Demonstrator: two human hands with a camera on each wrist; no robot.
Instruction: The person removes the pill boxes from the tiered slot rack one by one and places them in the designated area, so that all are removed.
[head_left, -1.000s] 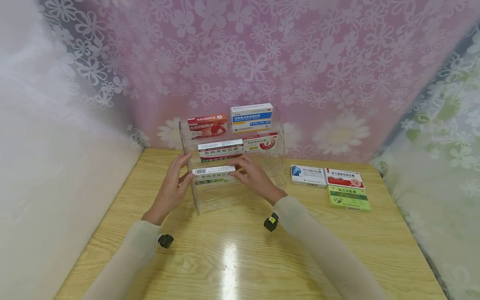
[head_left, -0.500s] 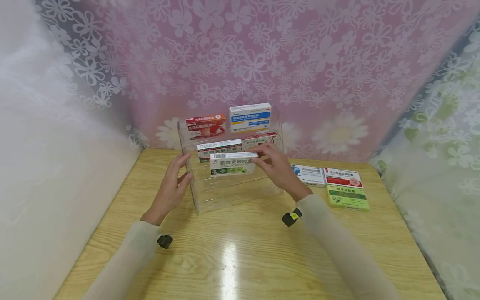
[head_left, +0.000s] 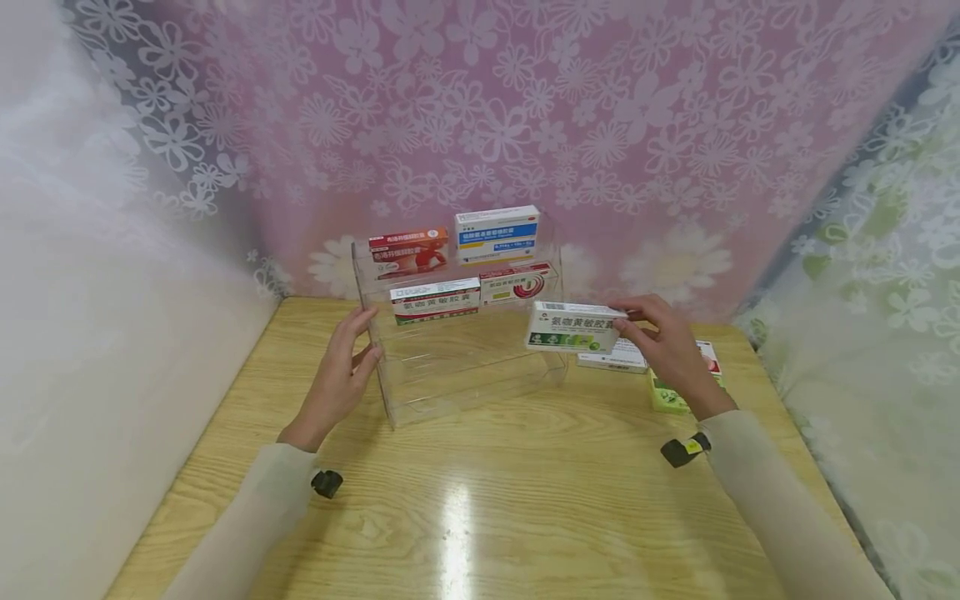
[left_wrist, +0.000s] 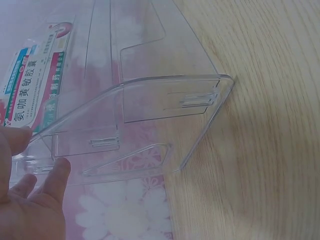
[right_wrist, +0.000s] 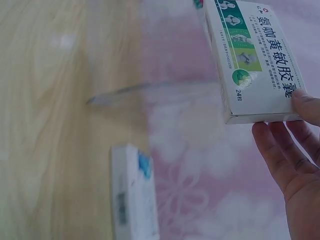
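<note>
My right hand [head_left: 667,346] pinches a white and green medicine box [head_left: 573,327] by its right end, thumb on the front face. The box is held up off the rack's right side, overlapping a white box on the table in the head view. At the left side panel of a clear plastic display rack [head_left: 457,402], my left hand [head_left: 337,375] grips the edge, thumb on one face and fingers on the other, as the left wrist view [left_wrist: 37,195] shows. The rack's middle tier bears a white, red and green box [head_left: 437,305] and a red and white box [head_left: 517,285].
On the top tier stand an orange-red box [head_left: 408,254] and a blue and white box [head_left: 497,237]. Right of the rack, a white box [head_left: 611,358], a yellow-green box [head_left: 667,397] and a red and white box [head_left: 708,357] lie on the wooden table [head_left: 465,492], partly hidden by my right hand.
My right hand has lifted the white and green medicine box from the rack's lower tier and carried it rightward past the rack's right side. My left hand has stayed at the rack's left edge.
</note>
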